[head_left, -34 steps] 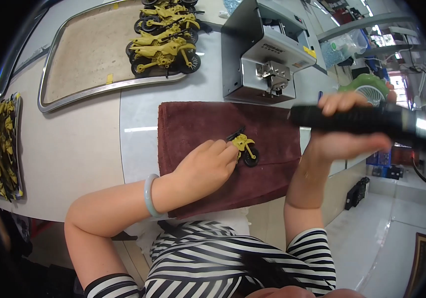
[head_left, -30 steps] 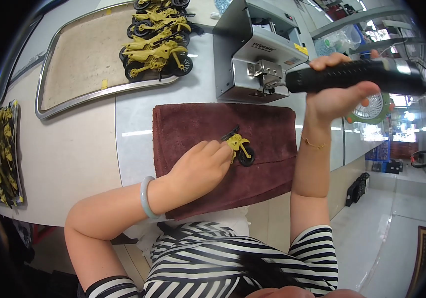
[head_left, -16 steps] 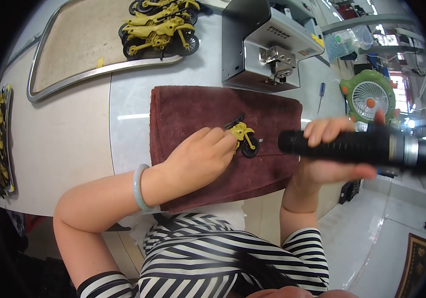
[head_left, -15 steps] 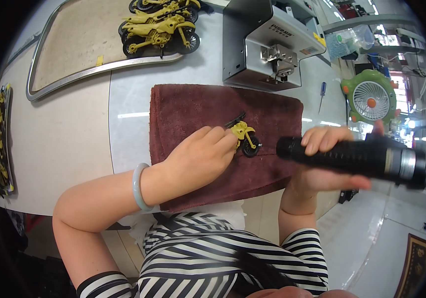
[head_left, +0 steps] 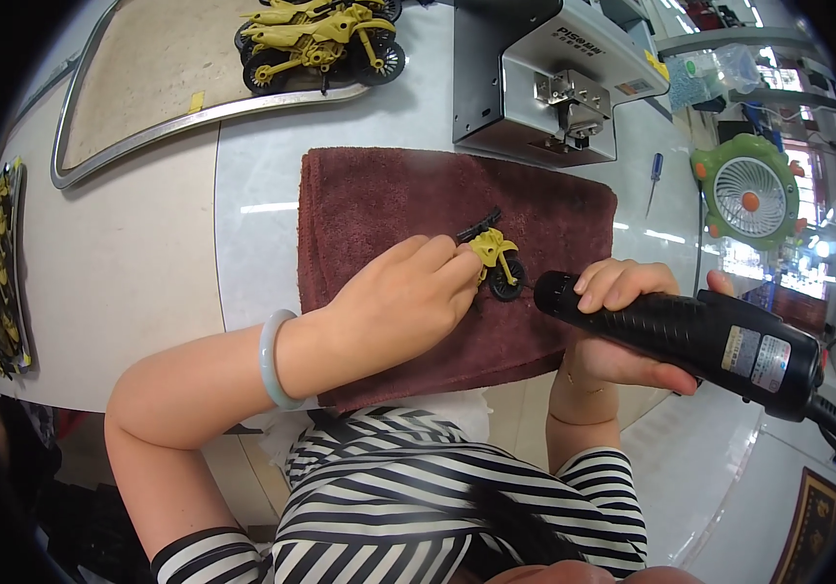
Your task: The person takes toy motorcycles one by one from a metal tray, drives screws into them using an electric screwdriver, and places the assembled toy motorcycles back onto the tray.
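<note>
My left hand (head_left: 416,292) is closed on a small yellow toy motorcycle (head_left: 494,247) over the folded maroon towel (head_left: 389,195). The toy's black handlebar and one black wheel stick out past my fingertips, while my hand hides the rest of it. In my right hand (head_left: 632,292) is a black corded electric screwdriver (head_left: 671,331), with my fingers wrapped round its body. Its front end points left at the toy's wheel, and a small gap seems to part them. Whether a bit touches the toy I cannot tell.
Several finished-looking yellow motorcycles (head_left: 325,49) stand on a metal-rimmed tray (head_left: 135,146) at the far left. A grey metal machine (head_left: 544,88) stands behind the towel. To the right are a blue-handled screwdriver (head_left: 654,180) and a green fan (head_left: 751,190). Yellow parts fill a tray (head_left: 1,273) at the left edge.
The electric screwdriver has tilted, its corded end dropping and its front end coming nearer the toy's wheel. My left hand still holds the toy motorcycle. The whole view has shifted slightly.
</note>
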A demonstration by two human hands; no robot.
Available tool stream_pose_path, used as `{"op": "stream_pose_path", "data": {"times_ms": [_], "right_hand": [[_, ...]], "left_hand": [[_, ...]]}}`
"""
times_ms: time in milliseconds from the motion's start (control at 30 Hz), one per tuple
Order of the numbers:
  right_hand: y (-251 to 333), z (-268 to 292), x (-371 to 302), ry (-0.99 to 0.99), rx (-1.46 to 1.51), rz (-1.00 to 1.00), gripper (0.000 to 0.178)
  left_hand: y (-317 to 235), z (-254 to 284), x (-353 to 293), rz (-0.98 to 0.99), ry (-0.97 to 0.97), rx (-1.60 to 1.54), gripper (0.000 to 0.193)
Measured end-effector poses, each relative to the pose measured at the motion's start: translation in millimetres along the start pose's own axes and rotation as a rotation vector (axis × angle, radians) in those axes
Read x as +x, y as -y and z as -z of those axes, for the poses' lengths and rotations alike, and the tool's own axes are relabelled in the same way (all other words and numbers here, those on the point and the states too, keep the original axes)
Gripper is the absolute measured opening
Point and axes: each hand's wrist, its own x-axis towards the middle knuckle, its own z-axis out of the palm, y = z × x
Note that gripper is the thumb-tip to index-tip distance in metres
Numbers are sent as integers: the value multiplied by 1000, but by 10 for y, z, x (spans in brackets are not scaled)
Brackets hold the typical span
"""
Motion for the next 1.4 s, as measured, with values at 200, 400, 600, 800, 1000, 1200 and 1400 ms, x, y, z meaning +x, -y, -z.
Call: {"op": "stream_pose_path", "data": {"times_ms": [200,400,600,800,1000,1200,1400], "right_hand": [[-39,48,0,40,29,-21,88],[-15,35,55,43,-21,-20,92],[-7,206,1019,-113,105,243,85],[-404,71,1334,-120,-230,253,75],[-294,2,1158,-99,-149,16,79],[123,-261,245,10,143,18,97],[68,-246,-6,99,156,-38,78]], "left_hand": [[44,-66,31,85,-105,-123,17],[85,-45,31,129,-106,-207,11],[51,-77,23,99,-120,-154,10],[51,-78,22,91,-138,-186,10],[72,-36,8,207,-122,-298,16],[106,-14,21,223,-64,-390,20],[104,-32,-14,219,-85,-379,22]]}}
